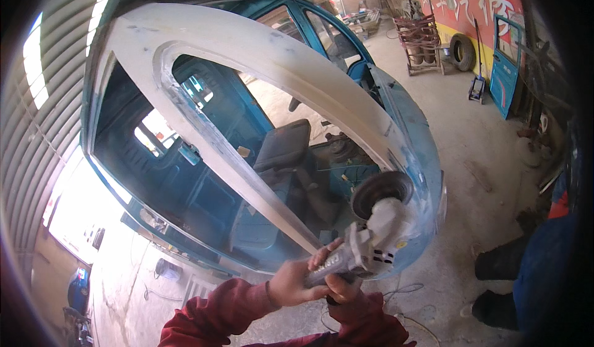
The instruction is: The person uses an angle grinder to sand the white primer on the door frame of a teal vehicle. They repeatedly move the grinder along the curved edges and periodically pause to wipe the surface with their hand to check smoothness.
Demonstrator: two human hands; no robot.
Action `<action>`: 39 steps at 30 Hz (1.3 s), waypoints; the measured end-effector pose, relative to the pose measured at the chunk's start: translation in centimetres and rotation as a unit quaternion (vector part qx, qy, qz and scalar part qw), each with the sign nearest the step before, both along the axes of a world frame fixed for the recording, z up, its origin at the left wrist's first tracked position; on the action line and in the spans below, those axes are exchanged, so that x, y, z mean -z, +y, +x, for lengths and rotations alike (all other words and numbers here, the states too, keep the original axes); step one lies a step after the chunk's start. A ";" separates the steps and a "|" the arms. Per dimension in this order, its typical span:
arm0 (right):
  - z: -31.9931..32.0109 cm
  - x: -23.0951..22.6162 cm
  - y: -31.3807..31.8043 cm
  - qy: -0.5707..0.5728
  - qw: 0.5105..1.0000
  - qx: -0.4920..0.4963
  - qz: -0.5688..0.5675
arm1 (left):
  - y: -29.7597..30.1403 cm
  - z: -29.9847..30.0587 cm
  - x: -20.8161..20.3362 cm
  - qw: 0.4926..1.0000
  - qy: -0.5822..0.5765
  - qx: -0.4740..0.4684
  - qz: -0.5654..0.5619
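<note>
Both my hands are wrapped around the grey body of an angle grinder [359, 248]. My left hand [294, 283] closes on it from the left, while my right hand [344, 287] grips it from below, close beside the left. The grinder's round dark disc [382, 193] sits at the front lower part of a blue vehicle's door frame [291, 68]. I cannot tell whether the disc touches the frame. Pale, dusty-looking coating covers much of that frame, with bare or scuffed patches along its inner edge. Through the openings, a dark seat [283, 146] shows inside the cab.
At right stands a person in blue trousers [544, 266] and dark boots. A loose blue door [504, 68], a tyre [462, 52] and a floor jack [476, 89] stand by the far wall. A cable [427, 328] lies on the floor near my arms. A bucket [167, 269] is at lower left.
</note>
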State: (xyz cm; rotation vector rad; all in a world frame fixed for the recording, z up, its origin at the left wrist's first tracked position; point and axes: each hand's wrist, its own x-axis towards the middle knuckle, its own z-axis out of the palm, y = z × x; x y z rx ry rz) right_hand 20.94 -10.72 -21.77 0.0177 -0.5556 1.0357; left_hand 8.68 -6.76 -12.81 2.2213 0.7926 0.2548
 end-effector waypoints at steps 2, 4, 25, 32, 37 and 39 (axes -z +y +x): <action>0.4 0.9 -1.4 -0.014 0.999 0.018 -0.039 | -0.9 0.4 2.0 0.999 -0.032 -0.005 -0.004; 0.9 1.2 -2.9 -0.014 0.998 0.001 -0.064 | -1.8 0.5 3.5 0.999 -0.018 -0.018 -0.028; 7.7 0.5 -11.1 -0.197 0.945 0.152 -0.212 | -8.2 1.6 9.5 0.951 -0.121 0.177 0.224; 7.7 -1.0 -12.2 -0.203 0.932 0.175 -0.245 | -8.1 2.4 10.9 0.955 -0.131 0.195 0.182; 6.3 -0.2 -12.1 -0.187 0.916 0.213 -0.285 | -6.8 1.1 12.3 0.961 -0.102 0.236 0.105; 5.6 0.7 -11.6 -0.211 0.898 0.266 -0.279 | -5.8 0.3 12.7 0.941 -0.148 0.252 0.169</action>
